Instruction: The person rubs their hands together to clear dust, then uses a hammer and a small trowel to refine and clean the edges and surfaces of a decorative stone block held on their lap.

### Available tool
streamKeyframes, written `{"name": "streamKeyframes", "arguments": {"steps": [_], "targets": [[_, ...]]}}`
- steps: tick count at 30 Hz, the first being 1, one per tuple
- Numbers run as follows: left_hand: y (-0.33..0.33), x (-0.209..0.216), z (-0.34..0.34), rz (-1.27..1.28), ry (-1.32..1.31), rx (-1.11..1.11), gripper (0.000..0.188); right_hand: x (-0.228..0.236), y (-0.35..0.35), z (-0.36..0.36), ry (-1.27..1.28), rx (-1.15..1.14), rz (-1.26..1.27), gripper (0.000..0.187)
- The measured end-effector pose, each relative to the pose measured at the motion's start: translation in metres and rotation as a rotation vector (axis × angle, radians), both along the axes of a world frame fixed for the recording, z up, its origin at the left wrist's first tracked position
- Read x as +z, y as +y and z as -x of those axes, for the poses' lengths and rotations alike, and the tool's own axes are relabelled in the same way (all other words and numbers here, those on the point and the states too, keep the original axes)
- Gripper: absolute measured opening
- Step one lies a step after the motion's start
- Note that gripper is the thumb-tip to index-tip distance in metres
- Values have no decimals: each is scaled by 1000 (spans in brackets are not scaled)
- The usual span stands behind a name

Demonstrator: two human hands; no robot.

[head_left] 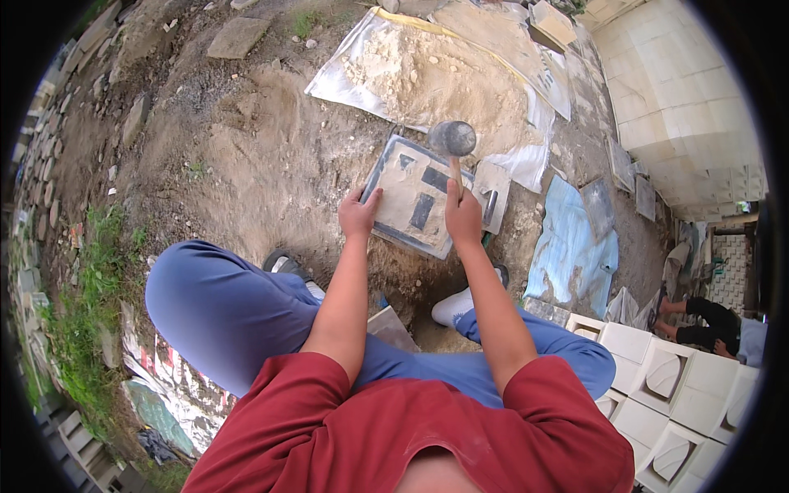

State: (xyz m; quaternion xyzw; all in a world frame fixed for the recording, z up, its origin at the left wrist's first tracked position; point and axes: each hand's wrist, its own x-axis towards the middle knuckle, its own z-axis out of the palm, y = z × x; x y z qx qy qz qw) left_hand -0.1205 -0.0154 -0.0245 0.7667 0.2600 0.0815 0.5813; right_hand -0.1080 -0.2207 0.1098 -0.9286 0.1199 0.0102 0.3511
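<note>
Between my feet, a square dark-framed mould [384, 167] sits tilted to the view. Sandy mix fills it almost to the rim, with several dark inset shapes showing through. My left hand [359, 212] grips the mould's left edge, thumb on top and fingers largely hidden below. In my right hand [463, 217] is the wooden handle of a mallet [453, 139], closed in the fingers. The mallet's round black head is over the mould's far right corner, and I cannot tell whether it touches. A flat sand-dusted plate with a dark handle [491, 205] lies just right of the mould.
Beyond the mould, a heap of sandy powder [436, 70] lies on a white sheet [345, 80]. A blue sheet [567, 246] is spread at the right. Pale moulded blocks [629, 341] stand in rows near right, with another person [711, 324] behind them. Stacked pale blocks form a wall [670, 99].
</note>
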Motion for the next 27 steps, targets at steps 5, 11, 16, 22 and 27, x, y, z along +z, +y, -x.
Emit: {"name": "streamKeyframes", "arguments": {"steps": [5, 11, 16, 22, 27], "targets": [[-12, 7, -7, 62, -72, 3, 44, -19, -23, -13, 98, 46, 245, 65], [4, 4, -3, 67, 7, -36, 44, 13, -6, 2, 77, -3, 120, 68], [-5, 10, -10, 49, 26, -68, 43, -25, -47, -19, 165, 15, 223, 69], [1, 4, -6, 127, 0, -37, 43, -18, -37, -4, 105, -9, 162, 72], [-5, 3, -9, 127, 8, -62, 43, -19, -50, -9, 200, 39, 157, 70]]}}
